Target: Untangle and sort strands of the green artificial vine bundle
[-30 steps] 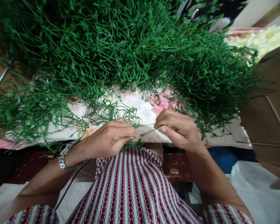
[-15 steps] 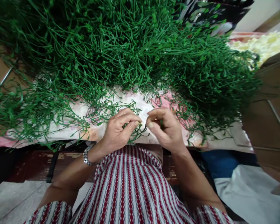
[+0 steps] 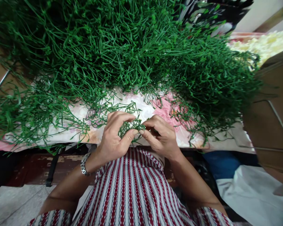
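Note:
In front of my waist, a small green artificial flower stem [image 3: 138,126] lies between my two hands. My right hand [image 3: 160,135] pinches it with thumb and index finger. My left hand [image 3: 118,134], with a metal watch at the wrist, curls round its other side, thumb and fingertips against the green. The thumb tips almost meet. Loose green stems [image 3: 103,110] lie on the floral cloth [image 3: 143,105] under and beyond my hands. How the stem is joined within my fingers is too small to make out.
A big heap of green stems [image 3: 122,47] fills the back of the table. Pale yellow petals [image 3: 271,45] are at the far right, behind a cardboard box [image 3: 271,119] with a metal wire handle. Another cardboard piece [image 3: 0,69] stands at the left.
My hands have come together; before, a gap lay between their fingertips. The right hand has moved left onto the green stem, and the left thumb and index finger have spread wider.

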A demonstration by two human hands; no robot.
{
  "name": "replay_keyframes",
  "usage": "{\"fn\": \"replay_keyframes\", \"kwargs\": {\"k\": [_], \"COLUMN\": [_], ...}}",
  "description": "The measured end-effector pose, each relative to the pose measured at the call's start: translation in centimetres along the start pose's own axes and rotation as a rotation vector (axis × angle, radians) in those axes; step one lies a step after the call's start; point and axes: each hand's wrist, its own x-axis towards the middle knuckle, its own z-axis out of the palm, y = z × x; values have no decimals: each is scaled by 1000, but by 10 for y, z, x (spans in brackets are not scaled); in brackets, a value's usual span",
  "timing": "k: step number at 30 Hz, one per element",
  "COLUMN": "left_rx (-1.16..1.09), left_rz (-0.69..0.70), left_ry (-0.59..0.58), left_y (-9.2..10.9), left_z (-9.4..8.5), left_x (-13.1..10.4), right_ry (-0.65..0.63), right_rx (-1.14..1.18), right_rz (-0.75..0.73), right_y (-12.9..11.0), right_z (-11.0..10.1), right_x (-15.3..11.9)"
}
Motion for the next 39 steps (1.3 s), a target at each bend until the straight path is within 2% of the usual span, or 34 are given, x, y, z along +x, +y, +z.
{"fn": "replay_keyframes", "kwargs": {"k": [2, 4, 6, 8, 10, 12, 14, 15, 18, 20, 23, 26, 31, 39], "left_rx": [-62, -242, -429, -499, -397, -140, 122, 208, 262, 252, 301, 324, 173, -7], "left_rz": [-33, -103, -183, -253, -283, -230, -128, -68, 133, 223, 164, 68, -28, -31], "left_ry": [-76, -110, -45, 93, 194, 160, 88, 87, 173, 94, -87, -114, -226, -426], "left_y": [-2, -5, -8, -10, -11, -9, -6, -3, 5, 10, 14, 9, 2, -3], "left_z": [-1, 1, 5, 8, 10, 12, 12, 12, 11, 10, 11, 13, 12, 5], "left_x": [-2, -3, -3, -2, 0, 2, 4, 4, 3, 2, 3, 5, 8, 11], "right_ry": [17, 24, 22, 27, 52, 83, 95, 95, 98, 106, 108, 95, 79, 73], "right_rx": [20, 47, 69, 78, 63, 26, -8, -21, -63, -89, -113, -99, -51, -55], "right_rz": [-6, -6, 0, 3, -1, -6, -6, -1, 26, 36, 46, 60, 81, 85], "right_y": [-1, -1, 0, 1, 1, 0, 0, -1, -1, -1, 0, 0, 0, 1], "right_z": [0, 1, 2, 2, 1, 0, 0, 0, 1, 2, 4, 5, 5, 9], "right_x": [0, -2, -3, -6, -9, -11, -12, -12, -12, -12, -12, -14, -13, -20]}}
